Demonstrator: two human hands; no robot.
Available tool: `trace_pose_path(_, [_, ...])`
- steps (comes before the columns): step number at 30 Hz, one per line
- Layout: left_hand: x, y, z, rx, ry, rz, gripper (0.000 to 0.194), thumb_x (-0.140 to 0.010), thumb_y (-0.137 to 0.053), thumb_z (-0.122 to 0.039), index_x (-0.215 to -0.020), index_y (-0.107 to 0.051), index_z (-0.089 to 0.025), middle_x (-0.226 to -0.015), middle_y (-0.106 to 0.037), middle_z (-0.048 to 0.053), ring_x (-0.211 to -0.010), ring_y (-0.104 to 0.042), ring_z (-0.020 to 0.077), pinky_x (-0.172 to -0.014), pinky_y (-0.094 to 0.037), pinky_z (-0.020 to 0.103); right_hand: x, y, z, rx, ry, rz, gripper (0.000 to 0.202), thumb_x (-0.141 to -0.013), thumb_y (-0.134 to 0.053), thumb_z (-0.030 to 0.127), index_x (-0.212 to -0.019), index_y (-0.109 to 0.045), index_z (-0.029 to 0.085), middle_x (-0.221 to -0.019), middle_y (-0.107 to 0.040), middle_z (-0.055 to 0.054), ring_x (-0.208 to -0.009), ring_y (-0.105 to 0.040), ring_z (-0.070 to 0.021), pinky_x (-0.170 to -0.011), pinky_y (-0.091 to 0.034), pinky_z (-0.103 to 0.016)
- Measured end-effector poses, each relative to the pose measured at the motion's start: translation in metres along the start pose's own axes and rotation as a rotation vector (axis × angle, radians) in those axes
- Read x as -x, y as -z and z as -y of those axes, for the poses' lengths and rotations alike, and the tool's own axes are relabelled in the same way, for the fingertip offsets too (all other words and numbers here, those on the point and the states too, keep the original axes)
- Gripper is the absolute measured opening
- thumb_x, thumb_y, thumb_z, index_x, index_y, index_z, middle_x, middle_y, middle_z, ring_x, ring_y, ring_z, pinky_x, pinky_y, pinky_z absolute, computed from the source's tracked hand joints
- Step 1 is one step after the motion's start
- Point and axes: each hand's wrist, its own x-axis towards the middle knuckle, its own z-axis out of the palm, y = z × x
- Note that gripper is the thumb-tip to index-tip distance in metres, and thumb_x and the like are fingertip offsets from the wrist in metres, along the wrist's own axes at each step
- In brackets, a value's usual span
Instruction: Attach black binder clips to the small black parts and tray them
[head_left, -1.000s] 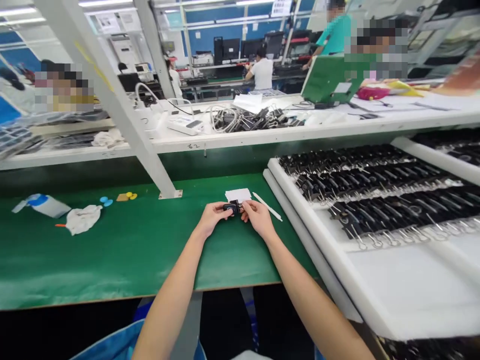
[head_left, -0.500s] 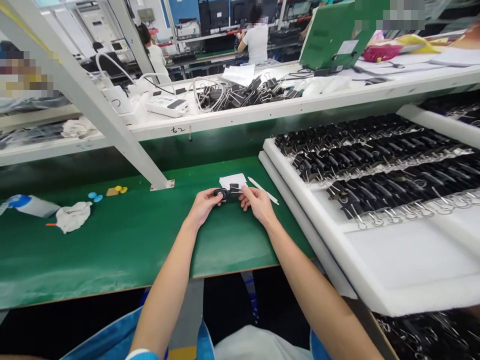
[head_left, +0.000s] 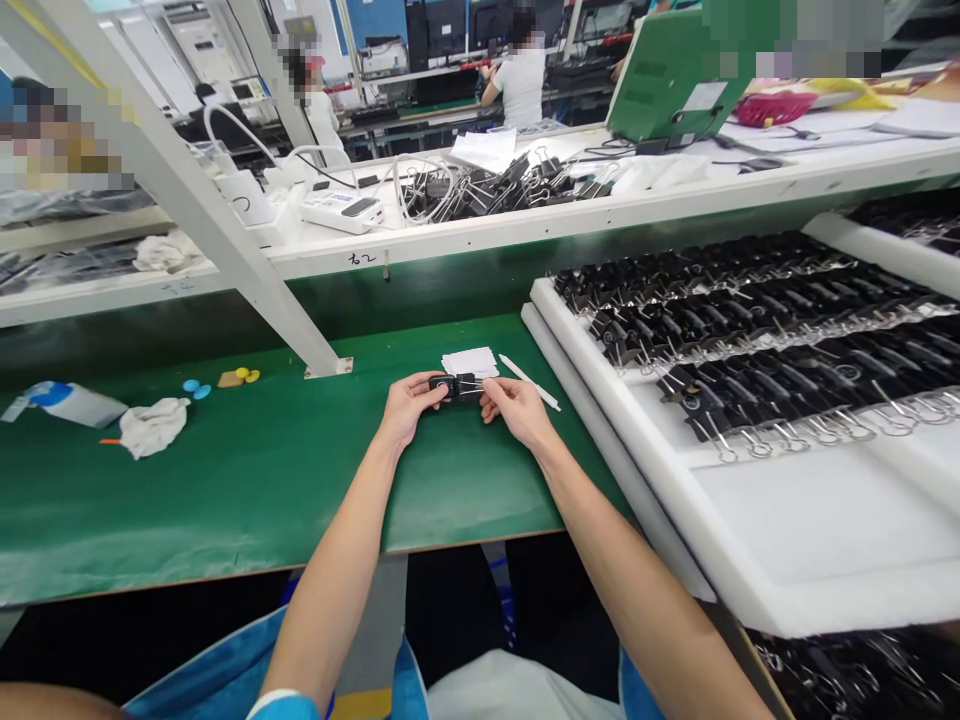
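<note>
Between my hands, above the green mat (head_left: 300, 500), is a small black device (head_left: 444, 386) with a round spot on its face. My left hand (head_left: 407, 405) pinches it, thumb across its front. A black binder clip (head_left: 469, 384) sits against the device's right end, its wire handles pointing right. My right hand (head_left: 516, 405) has those handles between thumb and fingers. I cannot tell how far the clip's jaws reach over the device. Just behind lie white paper slips (head_left: 470, 361) and a white pen (head_left: 529, 383).
White foam trays (head_left: 720, 540) at right hold rows of black pieces with binder clips. More clips (head_left: 491, 190) lie heaped on the shelf (head_left: 450, 238) ahead. A slanted post (head_left: 247, 270), a bottle (head_left: 79, 405) and a crumpled cloth (head_left: 154, 428) are at left. People sit farther back.
The binder clip has come left against the device, closing up with it between my hands. The view has shifted slightly; both hands stay in about the same place.
</note>
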Motion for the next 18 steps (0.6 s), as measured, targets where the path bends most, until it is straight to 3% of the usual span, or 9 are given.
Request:
trace_pose_path(6, [0.002, -0.001, -0.001, 0.016, 0.003, 0.021, 0.051, -0.055, -0.097, -0.032, -0.098, -0.078, -0.011, -0.082, -0.076, 0.01, -0.07, -0.07, 0.0189, -0.061, -0.047, 0.026, -0.001, 0.001, 0.004, -0.027, -0.007, -0.028, 0.069, -0.073, -0.076, 0.081, -0.072, -0.066, 0.013, -0.063, -0.062, -0.007, -0.049, -0.06, -0.0171, -0.045, -0.053, -0.026])
trace_pose_path(10, [0.002, -0.001, 0.002, -0.017, -0.012, 0.049, 0.049, -0.057, -0.096, -0.031, -0.098, -0.078, -0.011, -0.083, -0.077, 0.01, -0.07, -0.07, 0.0181, -0.062, -0.048, 0.026, 0.001, 0.001, 0.006, 0.001, -0.008, 0.041, 0.067, -0.074, -0.077, 0.079, -0.074, -0.067, 0.013, -0.063, -0.062, -0.006, -0.049, -0.059, -0.0171, -0.046, -0.052, -0.026])
trace_pose_path(18, [0.0, 0.001, 0.006, -0.054, -0.016, 0.043, 0.05, -0.058, -0.095, -0.031, -0.1, -0.078, -0.011, -0.083, -0.077, 0.01, -0.071, -0.07, 0.0197, -0.059, -0.048, 0.026, 0.0, -0.001, -0.007, 0.069, 0.007, 0.013, 0.063, -0.08, -0.073, 0.076, -0.078, -0.068, 0.013, -0.065, -0.063, -0.006, -0.05, -0.06, -0.0172, -0.046, -0.05, -0.025])
